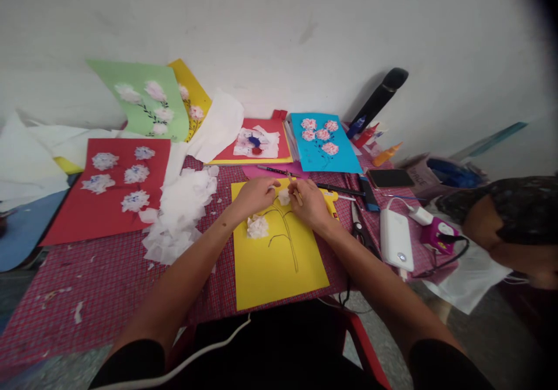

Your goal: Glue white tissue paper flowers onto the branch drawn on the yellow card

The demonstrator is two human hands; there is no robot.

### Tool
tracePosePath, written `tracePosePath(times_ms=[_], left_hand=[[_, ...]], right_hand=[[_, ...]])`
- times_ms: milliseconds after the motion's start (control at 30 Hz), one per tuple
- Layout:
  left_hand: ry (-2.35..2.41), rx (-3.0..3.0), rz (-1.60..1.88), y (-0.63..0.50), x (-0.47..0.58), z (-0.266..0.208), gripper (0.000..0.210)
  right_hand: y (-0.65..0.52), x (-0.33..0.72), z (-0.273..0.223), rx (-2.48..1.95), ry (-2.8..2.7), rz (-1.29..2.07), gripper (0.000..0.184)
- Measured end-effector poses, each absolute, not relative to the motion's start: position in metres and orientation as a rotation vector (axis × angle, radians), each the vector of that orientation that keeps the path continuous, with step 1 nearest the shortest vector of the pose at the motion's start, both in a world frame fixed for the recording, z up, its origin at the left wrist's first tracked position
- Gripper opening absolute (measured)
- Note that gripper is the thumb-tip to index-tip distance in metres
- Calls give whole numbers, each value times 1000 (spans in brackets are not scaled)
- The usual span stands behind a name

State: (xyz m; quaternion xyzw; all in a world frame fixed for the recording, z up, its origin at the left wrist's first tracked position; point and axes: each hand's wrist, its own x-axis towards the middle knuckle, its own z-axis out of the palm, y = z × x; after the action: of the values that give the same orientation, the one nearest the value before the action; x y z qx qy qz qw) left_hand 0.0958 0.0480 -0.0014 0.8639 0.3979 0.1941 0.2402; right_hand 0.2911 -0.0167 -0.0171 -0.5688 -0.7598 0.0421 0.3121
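Note:
On the table lies a yellow sheet (279, 274) with a stem and curved branches drawn on it in dark line. A ruffled white tissue-paper flower (257, 226) sits on its left branch. Near the top, a smaller white tissue piece (284, 197) lies between my hands. My right hand (310, 205) is closed around a slim light-brown stick (293, 182), its fingers close to that tissue piece. My left hand (258, 196) hovers over the sheet's upper left, fingers bent together; what they pinch, if anything, is too small to make out.
Left of the sheet is a heap of white tissue squares (181, 210), beside a red flower card (126, 215). A blue flower card (325, 143) leans behind. On the right are scissors (361, 230), a white power bank (396, 239), a phone (390, 178) and another person (510, 215).

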Motion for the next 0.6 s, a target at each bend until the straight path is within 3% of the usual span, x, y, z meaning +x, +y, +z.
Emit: tracePosePath(times_ms=[167,400,600], left_hand=[[1108,2369,514,50,96,-5,38],[1108,2366,485,50,96,-7,38],[1106,2356,480,49,95,-4,39]], right_hand=[[-20,297,-17,-1496,-1942,115,12],[-17,290,-19,-1481,-2091,123,25],[-12,289,-20,-1469,-2063,95,14]])
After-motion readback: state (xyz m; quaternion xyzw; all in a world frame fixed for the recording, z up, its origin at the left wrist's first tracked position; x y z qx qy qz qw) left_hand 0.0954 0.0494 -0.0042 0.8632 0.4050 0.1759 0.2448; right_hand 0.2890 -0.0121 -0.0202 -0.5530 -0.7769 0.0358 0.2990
